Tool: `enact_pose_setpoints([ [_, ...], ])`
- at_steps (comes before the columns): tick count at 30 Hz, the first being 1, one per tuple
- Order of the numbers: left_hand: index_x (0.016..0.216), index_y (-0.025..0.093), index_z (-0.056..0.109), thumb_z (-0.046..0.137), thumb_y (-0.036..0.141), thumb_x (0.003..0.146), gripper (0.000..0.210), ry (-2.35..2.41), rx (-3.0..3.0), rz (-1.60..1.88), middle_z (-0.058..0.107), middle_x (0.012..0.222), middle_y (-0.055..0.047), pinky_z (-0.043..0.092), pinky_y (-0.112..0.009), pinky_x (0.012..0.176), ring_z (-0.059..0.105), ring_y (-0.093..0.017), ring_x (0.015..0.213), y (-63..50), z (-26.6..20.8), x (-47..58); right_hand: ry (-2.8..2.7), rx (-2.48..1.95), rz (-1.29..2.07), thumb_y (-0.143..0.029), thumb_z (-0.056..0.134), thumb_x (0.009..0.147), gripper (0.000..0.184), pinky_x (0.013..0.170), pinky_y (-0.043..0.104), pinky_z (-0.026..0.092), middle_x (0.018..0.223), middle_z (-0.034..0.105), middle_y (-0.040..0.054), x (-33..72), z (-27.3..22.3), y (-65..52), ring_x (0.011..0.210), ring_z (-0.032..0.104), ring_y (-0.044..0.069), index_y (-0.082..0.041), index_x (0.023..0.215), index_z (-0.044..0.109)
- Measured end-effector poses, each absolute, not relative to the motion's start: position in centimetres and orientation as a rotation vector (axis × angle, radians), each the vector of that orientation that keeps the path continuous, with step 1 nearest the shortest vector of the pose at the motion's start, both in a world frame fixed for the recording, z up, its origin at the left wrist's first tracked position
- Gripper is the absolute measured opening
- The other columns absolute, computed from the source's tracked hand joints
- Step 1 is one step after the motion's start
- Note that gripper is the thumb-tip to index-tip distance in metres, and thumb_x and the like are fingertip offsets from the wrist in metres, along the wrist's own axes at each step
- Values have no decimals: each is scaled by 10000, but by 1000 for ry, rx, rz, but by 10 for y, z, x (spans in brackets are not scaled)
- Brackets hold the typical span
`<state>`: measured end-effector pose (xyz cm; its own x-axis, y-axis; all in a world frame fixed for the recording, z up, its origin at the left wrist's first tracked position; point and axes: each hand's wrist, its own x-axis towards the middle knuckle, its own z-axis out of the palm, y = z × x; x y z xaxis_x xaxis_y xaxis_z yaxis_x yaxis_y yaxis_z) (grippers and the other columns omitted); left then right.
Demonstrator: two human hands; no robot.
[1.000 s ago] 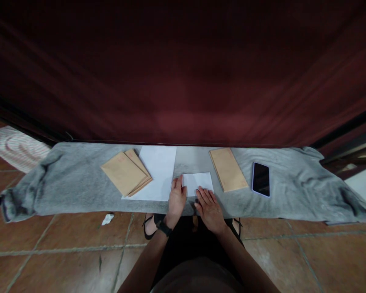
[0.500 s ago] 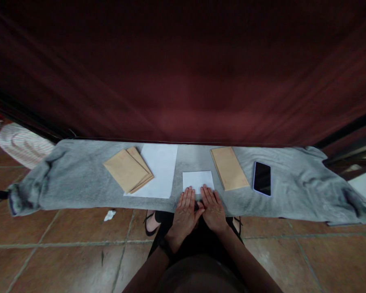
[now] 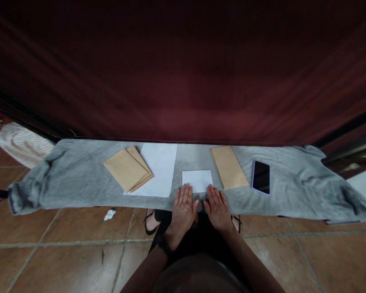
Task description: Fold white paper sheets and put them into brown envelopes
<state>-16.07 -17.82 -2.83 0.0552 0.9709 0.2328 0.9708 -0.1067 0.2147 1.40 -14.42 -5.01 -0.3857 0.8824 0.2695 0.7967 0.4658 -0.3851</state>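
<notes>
A small white folded-looking paper (image 3: 197,180) lies flat on the grey cloth in front of me. My left hand (image 3: 184,209) rests flat at its lower left corner, fingers stretched out, holding nothing. At the lower right corner lies my right hand (image 3: 217,207), also flat with its fingers straight and nothing in it. To the left, larger white sheets (image 3: 161,171) lie partly under several brown envelopes (image 3: 129,169). Right of the small paper is a stack of brown envelopes (image 3: 229,167).
A phone (image 3: 261,177) in a light purple case lies right of the envelope stack. Grey cloth (image 3: 79,175) covers the narrow bench. A dark red panel (image 3: 183,81) rises behind it. A crumpled white scrap (image 3: 110,215) is on the tiled floor.
My hands have slid apart along the paper's lower edge, the left slightly leftward and the right to the right. The paper stays in place.
</notes>
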Motion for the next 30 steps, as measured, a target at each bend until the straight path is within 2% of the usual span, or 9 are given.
enact_pose_setpoints([
  [3,1578,147,257,341,278,1037,564,1926,2349,520,362,1605,-118,298,-491,1228,280,-236,1511,-164,-27,-150,-2270,-1406,299,-306,374,1037,525,1226,519,246,1589,376,108,15,-49,-145,1457,396,275,-175,1546,380],
  [6,1574,154,264,342,263,1031,559,1850,2379,498,364,1604,-115,311,-497,1220,288,-232,1507,-156,-30,-146,-2236,-1395,341,-310,366,1041,497,1224,531,264,1557,437,101,16,-45,-141,1456,398,270,-190,1519,433],
  [13,1545,50,302,339,140,969,584,1828,2379,490,356,1592,-185,326,-461,1219,293,-237,1505,-154,-33,-154,-2352,-1207,480,-305,325,1053,502,1236,501,273,1588,391,83,-6,-28,-112,1482,352,222,-187,1537,391],
  [17,1573,83,252,339,157,973,611,1955,2296,547,358,1593,-179,326,-495,1213,309,-254,1497,-143,-33,-158,-2360,-1183,464,-271,369,1034,497,1229,519,277,1568,417,103,-17,-32,-96,1466,384,239,-186,1521,422],
  [22,1579,105,249,352,179,973,619,2014,2273,515,344,1605,-161,273,-498,1231,263,-251,1514,-123,-36,-167,-2365,-1223,416,-284,406,1019,504,1219,537,278,1585,394,80,-21,-40,-85,1475,367,265,-221,1519,432],
  [30,1537,31,325,362,315,1025,587,2117,2182,497,311,1608,-205,258,-490,1235,232,-283,1524,-111,-40,-171,-2215,-1318,401,-352,395,1028,551,1213,539,269,1602,362,135,-23,-50,-74,1488,334,279,-153,1542,379],
])
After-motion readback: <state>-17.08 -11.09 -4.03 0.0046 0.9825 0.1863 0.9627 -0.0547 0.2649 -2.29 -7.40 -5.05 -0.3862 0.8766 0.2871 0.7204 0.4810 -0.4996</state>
